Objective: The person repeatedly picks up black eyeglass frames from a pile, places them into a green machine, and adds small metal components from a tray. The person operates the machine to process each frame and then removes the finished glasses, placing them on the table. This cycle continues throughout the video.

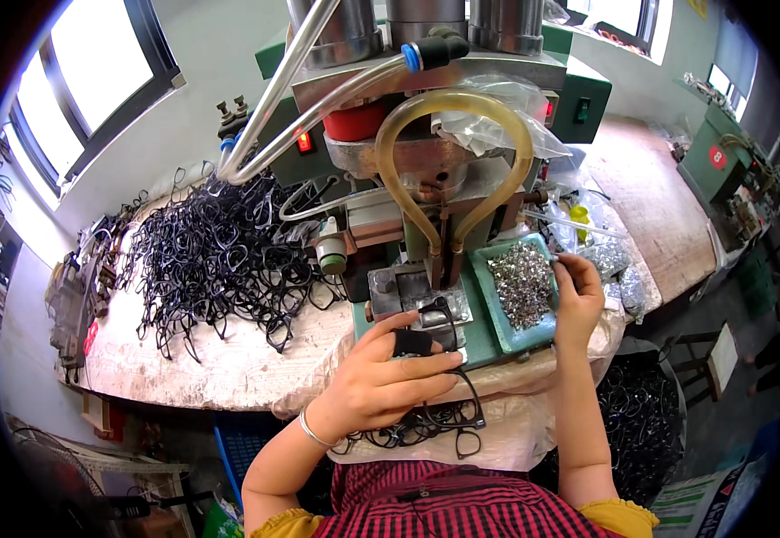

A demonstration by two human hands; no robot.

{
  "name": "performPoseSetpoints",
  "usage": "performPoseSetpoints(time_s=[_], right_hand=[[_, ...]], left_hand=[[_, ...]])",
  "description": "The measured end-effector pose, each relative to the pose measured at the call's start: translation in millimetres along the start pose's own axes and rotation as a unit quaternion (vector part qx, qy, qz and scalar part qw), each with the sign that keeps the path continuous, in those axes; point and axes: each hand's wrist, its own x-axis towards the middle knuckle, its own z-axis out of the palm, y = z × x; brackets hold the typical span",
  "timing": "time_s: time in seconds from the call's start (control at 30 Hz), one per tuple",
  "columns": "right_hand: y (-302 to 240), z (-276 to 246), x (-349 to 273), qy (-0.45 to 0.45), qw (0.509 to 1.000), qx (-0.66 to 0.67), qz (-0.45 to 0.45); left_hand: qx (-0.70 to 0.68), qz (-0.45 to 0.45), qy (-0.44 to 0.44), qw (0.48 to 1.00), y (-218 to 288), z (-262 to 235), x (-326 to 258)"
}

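My left hand, with a black band around one finger, grips a black eyeglass frame just in front of the machine's metal fixture. One rim of the frame reaches up beside the fixture; part of it is hidden behind my fingers. On the right, my right hand is at the edge of a turquoise tray, thumb and fingertips pinched together. What they hold, if anything, is too small to make out. Small shiny metal pieces are heaped in that tray. More black eyeglass frames lie at my lap.
A press machine with clear air hoses and a looped yellowish tube rises straight ahead. Left of it, black eyeglass frames form a big pile on the bench. Plastic bags of small parts sit beyond the tray.
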Motion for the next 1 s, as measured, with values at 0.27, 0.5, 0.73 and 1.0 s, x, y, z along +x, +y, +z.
performPoseSetpoints(time_s=[0.27,0.5,0.73,1.0], right_hand=[[-6.9,53.9,2.4,-0.137,0.914,-0.310,-0.221],[6.4,27.4,-14.1,-0.176,0.868,-0.387,-0.257],[32.7,-30.8,-19.6,-0.026,0.994,0.026,0.103],[4.9,34.5,-20.7,-0.093,0.994,-0.056,0.014]], left_hand=[[-0.022,-0.001,0.004,1.000,-2.0,1.3,-1.9],[0.223,-0.090,0.103,0.965,51.5,-1.3,-61.6],[0.415,-0.297,0.232,0.828,1.2,-90.4,-116.0],[0.410,-0.287,-0.212,0.839,-141.1,-112.4,-164.5]])
